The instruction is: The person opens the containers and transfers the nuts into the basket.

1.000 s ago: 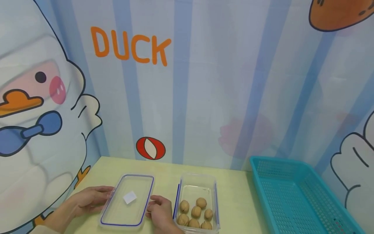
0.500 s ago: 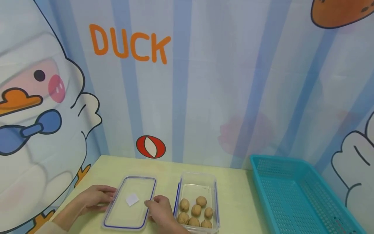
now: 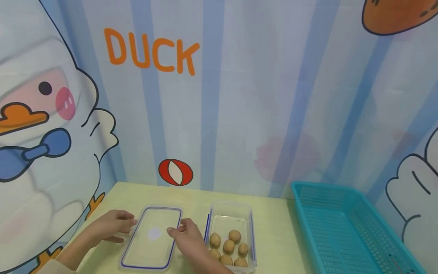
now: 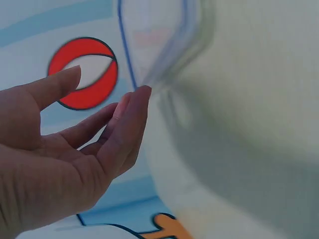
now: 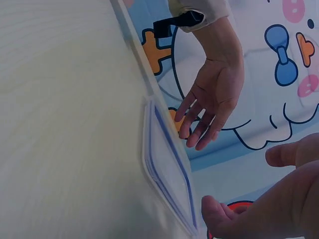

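Note:
A clear rectangular lid (image 3: 147,251) with a blue seal lies flat on the table at the lower left of the head view, a white patch at its middle. My left hand (image 3: 111,229), fingers loosely bent and holding nothing, is just off the lid's left edge. Over the right edge hovers my right hand (image 3: 189,239), thumb and fingers spread with nothing between them. The right wrist view shows both the left hand (image 5: 215,94) and the right hand (image 5: 279,199) apart from the lid (image 5: 168,172). Whether a left fingertip touches the lid cannot be told.
Right of the lid stands a clear plastic food container (image 3: 230,210) with several walnuts (image 3: 228,246) inside and a blue-edged flap at its left side. A turquoise perforated basket (image 3: 309,232) sits at the far right. A printed curtain (image 3: 232,114) hangs behind the table (image 3: 273,232).
The lid shifted slightly right, then came to rest. Both hands have let go of its edges; the left drew slightly away and up, and the right rose with its fingers spreading.

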Motion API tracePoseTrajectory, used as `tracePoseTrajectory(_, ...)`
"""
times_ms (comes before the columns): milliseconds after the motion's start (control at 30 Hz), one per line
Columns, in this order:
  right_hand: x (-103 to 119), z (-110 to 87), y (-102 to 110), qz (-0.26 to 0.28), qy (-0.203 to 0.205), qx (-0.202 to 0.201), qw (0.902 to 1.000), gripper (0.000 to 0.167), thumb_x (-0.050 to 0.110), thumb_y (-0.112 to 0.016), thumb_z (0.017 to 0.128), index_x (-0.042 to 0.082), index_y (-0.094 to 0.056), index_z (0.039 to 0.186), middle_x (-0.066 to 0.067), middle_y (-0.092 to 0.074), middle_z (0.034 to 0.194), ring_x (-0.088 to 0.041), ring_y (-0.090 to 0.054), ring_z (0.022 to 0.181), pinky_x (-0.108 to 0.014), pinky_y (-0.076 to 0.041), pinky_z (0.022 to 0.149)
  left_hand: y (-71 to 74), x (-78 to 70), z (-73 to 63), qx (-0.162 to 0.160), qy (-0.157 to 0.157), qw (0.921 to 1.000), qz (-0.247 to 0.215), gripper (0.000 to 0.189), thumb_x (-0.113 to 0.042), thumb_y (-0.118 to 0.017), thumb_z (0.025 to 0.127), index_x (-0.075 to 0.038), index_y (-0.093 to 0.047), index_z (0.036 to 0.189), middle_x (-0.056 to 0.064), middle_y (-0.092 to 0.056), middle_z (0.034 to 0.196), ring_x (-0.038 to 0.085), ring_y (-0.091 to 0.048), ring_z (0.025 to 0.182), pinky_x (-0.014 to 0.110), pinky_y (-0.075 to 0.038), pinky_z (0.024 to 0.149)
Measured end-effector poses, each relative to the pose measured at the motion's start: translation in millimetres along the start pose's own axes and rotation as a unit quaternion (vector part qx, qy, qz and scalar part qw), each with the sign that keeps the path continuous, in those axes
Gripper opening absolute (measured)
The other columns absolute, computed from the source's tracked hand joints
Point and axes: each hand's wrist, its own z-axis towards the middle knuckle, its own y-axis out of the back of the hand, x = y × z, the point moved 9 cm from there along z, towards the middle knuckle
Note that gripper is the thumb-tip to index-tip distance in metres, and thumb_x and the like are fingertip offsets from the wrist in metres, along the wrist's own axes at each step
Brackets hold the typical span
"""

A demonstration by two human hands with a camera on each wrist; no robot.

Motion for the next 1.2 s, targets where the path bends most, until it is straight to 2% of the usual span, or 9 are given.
tracePoseTrajectory(67,8.0,-1.9,4.2,-0.006,0.008,0.024,0.9997,0.063,0.032,-0.075,0.099,-0.006,-0.053,0.144,-0.006,-0.064,0.116,-0.023,-0.066,0.1,-0.044,-0.058,0.086,-4.9,-17.1,-5.3,-0.006,-0.013,0.9997,0.019,0.066,-0.031,-0.066,0.107,0.018,-0.044,0.146,0.028,-0.062,0.134,0.045,-0.064,0.121,0.051,-0.061,0.089)
tracePoseTrajectory(167,17.4,-5.8,12.8,-0.001,0.021,0.059,0.998,0.06,0.031,-0.075,0.101,-0.004,-0.054,0.144,-0.005,-0.065,0.117,-0.022,-0.067,0.102,-0.045,-0.059,0.087,-16.5,-41.1,-13.5,-0.016,-0.039,0.9986,0.031,0.064,-0.032,-0.068,0.106,0.014,-0.048,0.146,0.021,-0.063,0.13,0.038,-0.065,0.117,0.051,-0.061,0.088)
tracePoseTrajectory(267,22.4,-10.0,27.4,-0.002,0.032,0.082,0.9961,0.056,0.031,-0.074,0.101,-0.002,-0.056,0.143,-0.004,-0.065,0.116,-0.022,-0.066,0.108,-0.047,-0.059,0.091,-32.7,-59.2,-19.4,-0.021,-0.06,0.9974,0.034,0.058,-0.03,-0.071,0.104,0.009,-0.055,0.143,0.013,-0.064,0.125,0.031,-0.065,0.114,0.051,-0.062,0.087)
tracePoseTrajectory(433,23.2,-15.6,63.8,-0.044,0.064,0.089,0.993,0.047,0.032,-0.071,0.103,0.002,-0.061,0.139,-0.004,-0.066,0.116,-0.023,-0.064,0.11,-0.047,-0.058,0.09,-64.3,-81.4,-26.7,-0.019,-0.091,0.9952,0.029,0.049,-0.026,-0.073,0.102,0.003,-0.062,0.14,0.008,-0.067,0.121,0.031,-0.067,0.113,0.05,-0.062,0.085)
tracePoseTrajectory(567,23.5,-15.4,92.6,-0.071,0.097,0.089,0.9888,0.047,0.034,-0.069,0.105,0.003,-0.061,0.139,-0.005,-0.066,0.119,-0.025,-0.063,0.115,-0.047,-0.056,0.093,-85.2,-97.2,-24.8,-0.015,-0.113,0.9934,0.007,0.046,-0.025,-0.074,0.102,0.0,-0.063,0.139,0.007,-0.068,0.121,0.029,-0.068,0.112,0.048,-0.063,0.084)
tracePoseTrajectory(733,21.3,-9.3,117.5,-0.081,0.132,0.098,0.9831,0.05,0.036,-0.067,0.106,0.003,-0.06,0.142,-0.007,-0.067,0.123,-0.025,-0.064,0.117,-0.047,-0.055,0.098,-105.4,-115.2,-11.9,-0.023,-0.146,0.9887,-0.027,0.047,-0.026,-0.073,0.103,0.0,-0.062,0.14,0.009,-0.067,0.121,0.031,-0.068,0.114,0.047,-0.063,0.084)
tracePoseTrajectory(900,21.7,3.1,133.2,-0.117,0.175,0.114,0.971,0.051,0.035,-0.069,0.105,0.005,-0.058,0.146,-0.009,-0.066,0.128,-0.025,-0.064,0.118,-0.045,-0.054,0.1,-125.5,-127.1,13.0,-0.043,-0.163,0.9845,-0.05,0.05,-0.027,-0.072,0.104,0.0,-0.059,0.144,0.011,-0.067,0.124,0.031,-0.067,0.114,0.046,-0.063,0.083)
tracePoseTrajectory(1033,23.3,11.0,139.3,-0.163,0.219,0.126,0.9536,0.047,0.026,-0.071,0.104,0.003,-0.06,0.142,-0.01,-0.067,0.128,-0.032,-0.065,0.117,-0.041,-0.056,0.097,-146.5,-127.6,34.1,-0.034,-0.155,0.9856,-0.061,0.063,-0.038,-0.071,0.104,0.0,-0.051,0.151,0.017,-0.063,0.135,0.036,-0.066,0.118,0.046,-0.064,0.082)
tracePoseTrajectory(1200,18.8,18.0,134.7,-0.232,0.255,0.139,0.9283,0.039,0.022,-0.076,0.099,0.002,-0.067,0.132,-0.013,-0.069,0.123,-0.035,-0.065,0.113,-0.05,-0.057,0.094,-171.0,-124.1,51.5,-0.01,-0.147,0.986,-0.079,0.073,-0.042,-0.066,0.106,0.003,-0.04,0.157,0.025,-0.055,0.144,0.043,-0.064,0.122,0.049,-0.063,0.082)
